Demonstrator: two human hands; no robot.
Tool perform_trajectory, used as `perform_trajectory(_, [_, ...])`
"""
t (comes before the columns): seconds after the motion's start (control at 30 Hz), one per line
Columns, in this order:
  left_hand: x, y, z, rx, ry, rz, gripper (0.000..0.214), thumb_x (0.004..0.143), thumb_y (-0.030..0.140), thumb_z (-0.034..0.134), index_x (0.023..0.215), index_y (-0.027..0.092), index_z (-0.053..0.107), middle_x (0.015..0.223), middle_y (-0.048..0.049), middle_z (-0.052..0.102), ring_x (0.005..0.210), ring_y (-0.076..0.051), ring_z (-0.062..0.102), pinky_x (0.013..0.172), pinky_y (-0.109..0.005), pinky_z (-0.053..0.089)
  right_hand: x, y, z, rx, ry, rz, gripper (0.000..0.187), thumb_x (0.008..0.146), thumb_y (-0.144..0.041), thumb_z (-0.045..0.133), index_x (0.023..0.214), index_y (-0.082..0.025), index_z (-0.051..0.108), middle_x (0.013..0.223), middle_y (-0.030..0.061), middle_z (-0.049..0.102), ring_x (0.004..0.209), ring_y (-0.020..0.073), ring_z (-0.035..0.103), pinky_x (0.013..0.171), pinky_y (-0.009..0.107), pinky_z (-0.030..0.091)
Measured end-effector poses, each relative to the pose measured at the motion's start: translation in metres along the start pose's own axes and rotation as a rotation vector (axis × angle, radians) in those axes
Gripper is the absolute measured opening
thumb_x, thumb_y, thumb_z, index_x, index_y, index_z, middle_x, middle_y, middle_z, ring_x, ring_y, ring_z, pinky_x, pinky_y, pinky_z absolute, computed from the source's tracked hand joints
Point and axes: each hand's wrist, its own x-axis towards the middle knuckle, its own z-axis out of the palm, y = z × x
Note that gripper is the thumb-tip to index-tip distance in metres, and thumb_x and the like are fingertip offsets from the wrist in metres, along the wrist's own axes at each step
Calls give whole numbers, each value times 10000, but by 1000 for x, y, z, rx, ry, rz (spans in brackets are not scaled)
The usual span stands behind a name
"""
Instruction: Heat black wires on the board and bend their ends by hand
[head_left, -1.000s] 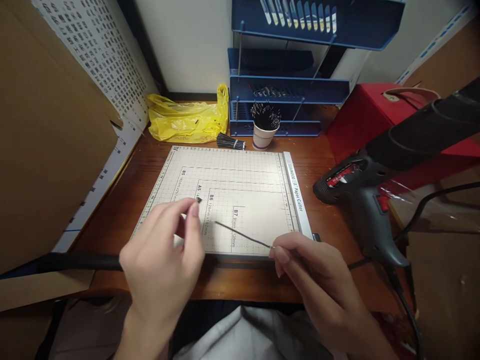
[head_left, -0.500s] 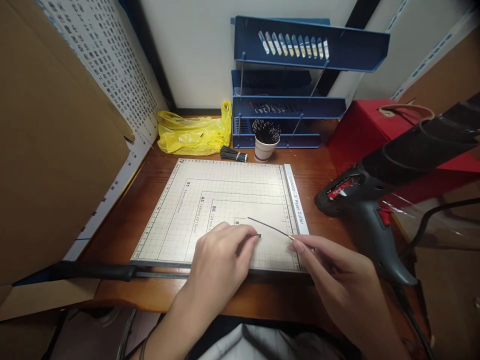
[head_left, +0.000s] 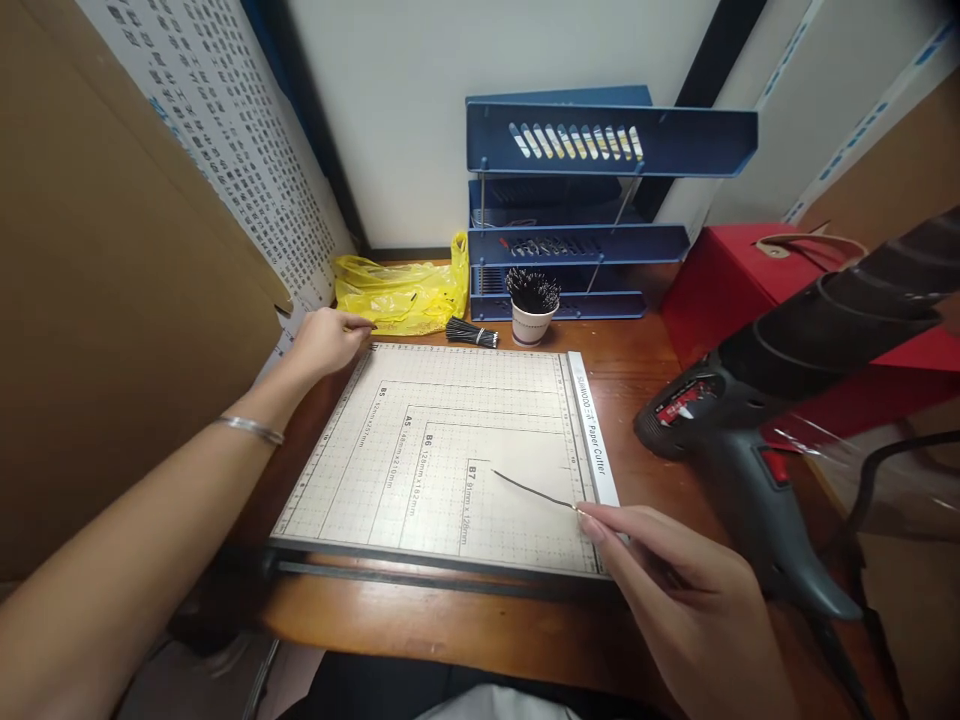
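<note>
My right hand pinches one end of a thin dark wire that lies across the lower right of the paper cutter board. My left hand is stretched far out to the board's back left corner, beside the yellow plastic bag. Its fingers are pinched together near the bag's edge; what they hold is too small to see. A silver bracelet sits on that wrist.
A paper cup full of black wires and a tied bundle of wires stand behind the board. A blue tiered tray rack is at the back. A heat gun sits on the right, beside a red box. Cardboard walls the left.
My left hand left the board's lower middle and reached out to the back left, next to the yellow bag. My right hand stayed at the board's lower right edge, pinching the wire throughout.
</note>
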Motion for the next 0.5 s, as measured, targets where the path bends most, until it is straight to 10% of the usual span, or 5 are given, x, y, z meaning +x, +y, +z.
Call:
perform_trajectory(0.33, [123,73,63,-71,-71,5,304,982,382,673,1187,157,675,1209,-94,695,1082,-237,688,934,-441,588,1,-6,7,12,-37,21,171,971,-289,651,969,-224,810,711,-6,705,672,149,725,601,184,570])
perform_trajectory(0.5, [152,62,70,-115,-106,-59,339,991,386,661,1231,146,650,1182,-94,690,1004,-219,702,856,-402,612,4,-2,4,6,-7,15,133,951,-266,672,913,-234,796,739,-5,736,644,145,723,577,177,568])
